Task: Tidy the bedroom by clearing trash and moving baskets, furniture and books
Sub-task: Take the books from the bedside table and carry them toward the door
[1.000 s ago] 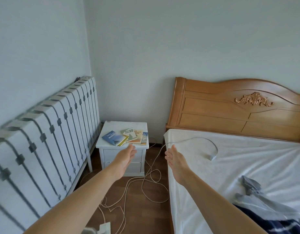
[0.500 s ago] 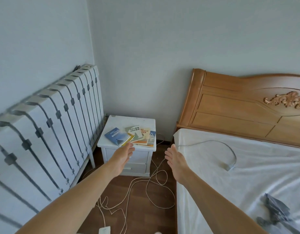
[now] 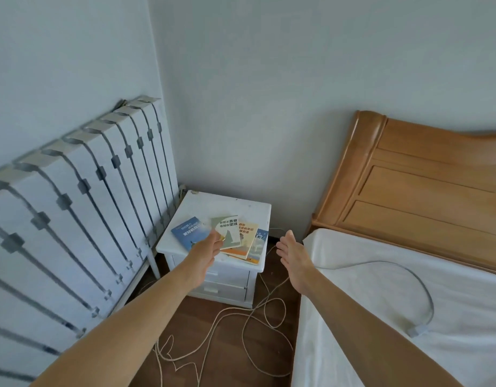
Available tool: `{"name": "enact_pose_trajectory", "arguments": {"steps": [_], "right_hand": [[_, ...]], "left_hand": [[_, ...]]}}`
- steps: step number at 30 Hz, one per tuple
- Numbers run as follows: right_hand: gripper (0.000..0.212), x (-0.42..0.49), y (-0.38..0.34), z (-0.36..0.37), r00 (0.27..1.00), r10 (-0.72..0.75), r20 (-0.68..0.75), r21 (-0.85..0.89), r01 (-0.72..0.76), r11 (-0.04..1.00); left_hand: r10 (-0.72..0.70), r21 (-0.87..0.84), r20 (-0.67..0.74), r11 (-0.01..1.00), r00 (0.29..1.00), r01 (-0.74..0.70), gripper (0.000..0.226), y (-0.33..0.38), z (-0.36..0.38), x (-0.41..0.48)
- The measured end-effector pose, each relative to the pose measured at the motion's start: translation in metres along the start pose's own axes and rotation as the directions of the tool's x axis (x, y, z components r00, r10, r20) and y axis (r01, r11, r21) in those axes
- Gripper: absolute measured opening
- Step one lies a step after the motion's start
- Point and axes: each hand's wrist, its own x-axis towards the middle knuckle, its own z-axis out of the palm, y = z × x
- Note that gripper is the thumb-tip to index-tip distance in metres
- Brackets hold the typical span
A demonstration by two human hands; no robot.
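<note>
Head view: we reach with left hand (image 3: 206, 254) and right hand (image 3: 293, 256) — both spread, holding nothing — for fanned paperback books (image 3: 227, 237) on white wooden nightstand (image 3: 227, 203) at twelve o'clock; books not yet gathered.

soft, even daylight fills the room, cool and bluish on the walls, no hard shadows anywhere. a warm sheen runs along the curved top of the headboard (image 3: 370, 122), and the slatted panel (image 3: 73, 208) at left smears with motion blur, bowing near the edge. fingertips (image 3: 214, 236) of the left hand (image 3: 204, 255) look soft too, perhaps from movement.
</note>
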Motion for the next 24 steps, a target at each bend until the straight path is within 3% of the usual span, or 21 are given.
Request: {"name": "enact_pose_trajectory", "arguments": {"steps": [11, 16, 24], "right_hand": [[0.051, 0.113, 0.020, 0.010, 0.983, 0.182, 0.026, -0.020, -0.181, 0.983], [0.057, 0.174, 0.022, 0.023, 0.964, 0.266, 0.010, -0.039, -0.266, 0.963], [0.053, 0.292, 0.032, 0.055, 0.910, 0.408, -0.071, -0.066, -0.413, 0.908]], "left_hand": [[-0.148, -0.047, -0.134, 0.989, 0.980, 0.143, 0.052, -0.018, -0.029, 0.114], [-0.213, -0.082, -0.121, 0.975, 0.969, 0.205, 0.040, -0.016, -0.044, 0.182], [-0.343, -0.131, -0.204, 0.938, 0.917, 0.321, 0.055, -0.023, -0.099, 0.306]]}}
